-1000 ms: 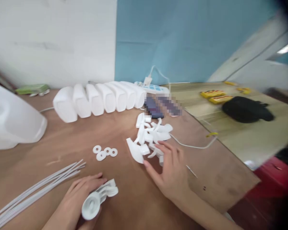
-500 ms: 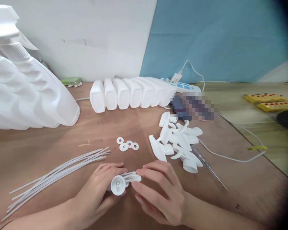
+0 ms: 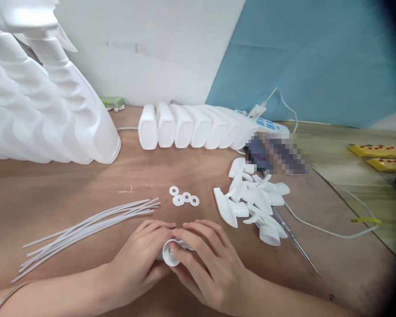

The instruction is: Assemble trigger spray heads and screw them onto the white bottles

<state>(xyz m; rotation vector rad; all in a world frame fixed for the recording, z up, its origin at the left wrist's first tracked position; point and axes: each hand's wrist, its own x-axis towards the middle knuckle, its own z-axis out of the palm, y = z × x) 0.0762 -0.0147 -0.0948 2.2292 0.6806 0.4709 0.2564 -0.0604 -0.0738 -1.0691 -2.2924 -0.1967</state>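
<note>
Both my hands meet low in the middle of the brown table (image 3: 69,189), closed around one white spray trigger head (image 3: 170,252). My left hand (image 3: 138,259) wraps it from the left, my right hand (image 3: 206,264) covers it from the right, fingers bent over its top. Only its round cap end shows between my fingers. Three small white washers (image 3: 184,199) lie just beyond my hands. A bundle of thin white tubes (image 3: 89,224) lies to the left. A heap of white trigger heads (image 3: 254,200) sits to the right.
Large white spray bottles (image 3: 46,101) stand at the far left. A row of white bottles (image 3: 194,125) lies on its side along the wall. A power strip (image 3: 262,124) with a white cable (image 3: 320,222), a metal tool (image 3: 293,240) and yellow objects (image 3: 378,156) are to the right.
My right hand left the heap of trigger heads and came in onto the trigger head in my left hand. The view swung left, bringing the big bottles in.
</note>
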